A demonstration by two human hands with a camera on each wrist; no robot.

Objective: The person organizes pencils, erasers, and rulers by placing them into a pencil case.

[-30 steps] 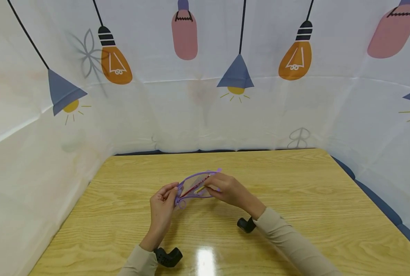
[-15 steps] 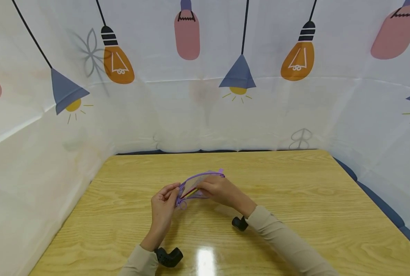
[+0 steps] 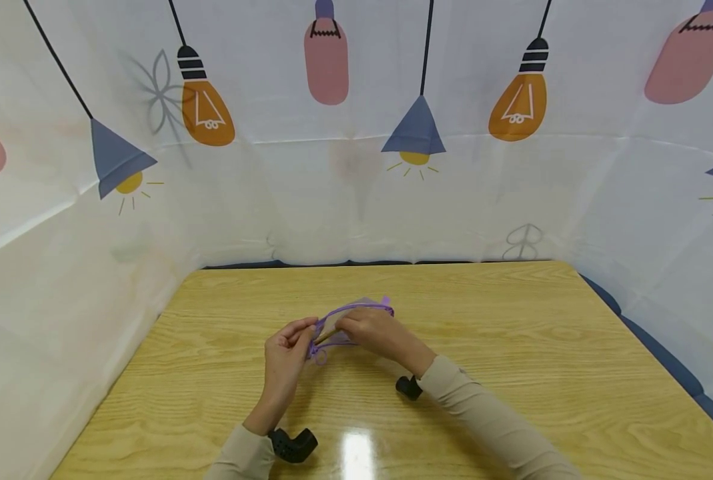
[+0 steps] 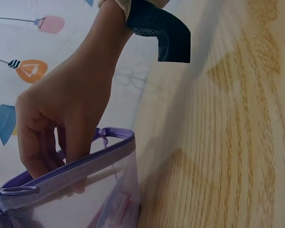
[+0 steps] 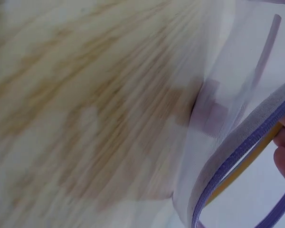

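A see-through mesh zipper pouch (image 3: 365, 306) with purple edging is held above the table, its mouth unzipped. My left hand (image 3: 285, 353) pinches the near left end of the pouch by the zipper pull. Fingers of my right hand (image 3: 374, 331) reach into the mouth and hold a yellow pencil (image 5: 249, 159), which lies slantwise inside the opening. The left wrist view shows the right hand (image 4: 69, 109) from the side, its fingertips below the zipper edge (image 4: 109, 161). Through the mesh, a thin dark stick (image 5: 268, 47) and a pinkish block-like shape (image 5: 213, 111) show blurrily.
Below the hands stretches a wood-grain table (image 3: 512, 333), with a light glare near its front edge. A white cloth (image 3: 332, 200) printed with lamps hangs round the back and sides. Black wrist devices (image 3: 294, 445) sit on both forearms.
My right hand has moved left and deeper into the pouch mouth with the yellow pencil. The red pencil, visible earlier, is now hidden in the head view. The left hand has barely shifted.
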